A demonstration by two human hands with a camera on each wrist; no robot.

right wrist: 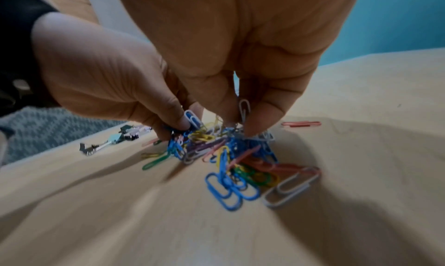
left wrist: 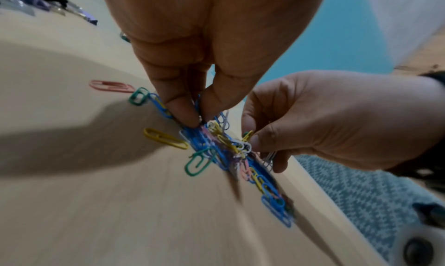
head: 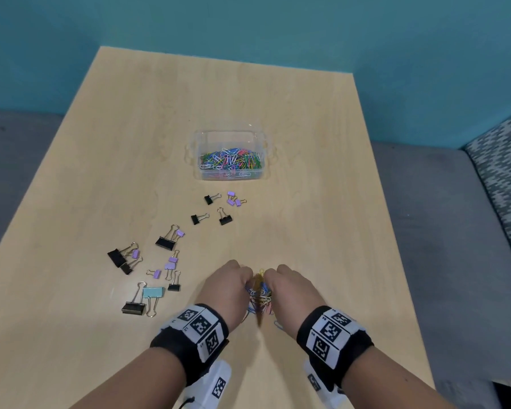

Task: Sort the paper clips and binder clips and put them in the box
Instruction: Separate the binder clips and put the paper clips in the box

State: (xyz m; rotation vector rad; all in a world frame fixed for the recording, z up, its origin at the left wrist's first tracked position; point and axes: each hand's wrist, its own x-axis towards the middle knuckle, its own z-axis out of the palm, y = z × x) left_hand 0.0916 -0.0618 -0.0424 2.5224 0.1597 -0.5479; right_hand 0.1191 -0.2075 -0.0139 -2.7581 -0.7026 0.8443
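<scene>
A clump of coloured paper clips (head: pixel 260 293) lies on the wooden table near its front edge, pressed between both hands. My left hand (head: pixel 229 286) pinches the clump's left side with curled fingers (left wrist: pixel 183 116). My right hand (head: pixel 289 286) pinches its right side, fingertips (right wrist: pixel 255 125) dug into the clips (right wrist: pixel 231 156). Loose clips (left wrist: pixel 166 138) lie beside the clump (left wrist: pixel 226 150). A clear plastic box (head: pixel 230 175) holding many paper clips stands mid-table. Black, purple and teal binder clips (head: pixel 165 240) are scattered left of the hands.
The table's right edge (head: pixel 396 261) drops to a grey floor with a patterned seat (head: pixel 502 178). A teal wall stands behind the table. One pink paper clip (right wrist: pixel 301 123) lies apart from the clump.
</scene>
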